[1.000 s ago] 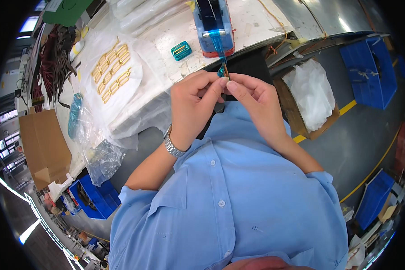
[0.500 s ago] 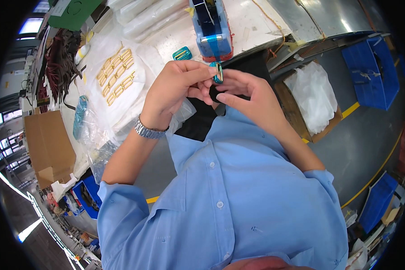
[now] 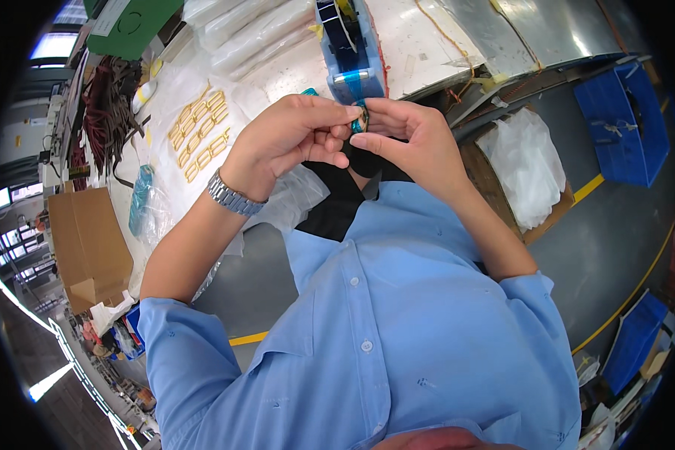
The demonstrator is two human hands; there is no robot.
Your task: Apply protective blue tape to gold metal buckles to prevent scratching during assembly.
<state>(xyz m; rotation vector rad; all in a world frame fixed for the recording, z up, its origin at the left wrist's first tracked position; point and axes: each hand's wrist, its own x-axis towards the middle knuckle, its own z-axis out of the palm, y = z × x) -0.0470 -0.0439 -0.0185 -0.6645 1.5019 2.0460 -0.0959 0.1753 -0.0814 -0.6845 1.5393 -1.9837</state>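
Note:
Pinched between my two hands is a small metal buckle (image 3: 360, 121), partly covered in teal film and mostly hidden by my fingers. My left hand (image 3: 296, 135), with a steel watch on its wrist, grips it by thumb and forefinger. From the other side, the fingers and thumb of my right hand (image 3: 416, 142) close on it. Just beyond stands a blue tape dispenser (image 3: 345, 52), and its teal tape (image 3: 356, 84) comes down toward the buckle. A second teal-wrapped piece (image 3: 310, 91) shows behind my left hand. Rows of gold buckles (image 3: 200, 135) lie on white sheeting to the left.
Clear plastic rolls (image 3: 247, 30) lie at the back of the table. An open cardboard box (image 3: 90, 247) stands at left, near dark straps (image 3: 109, 105). On the right are a carton with white plastic bags (image 3: 529, 169) and a blue bin (image 3: 626, 124) on the floor.
My right fingertips have come in against the buckle, which has turned and is now more hidden. My left forearm has swung outward, and the second teal piece is now mostly covered by that hand.

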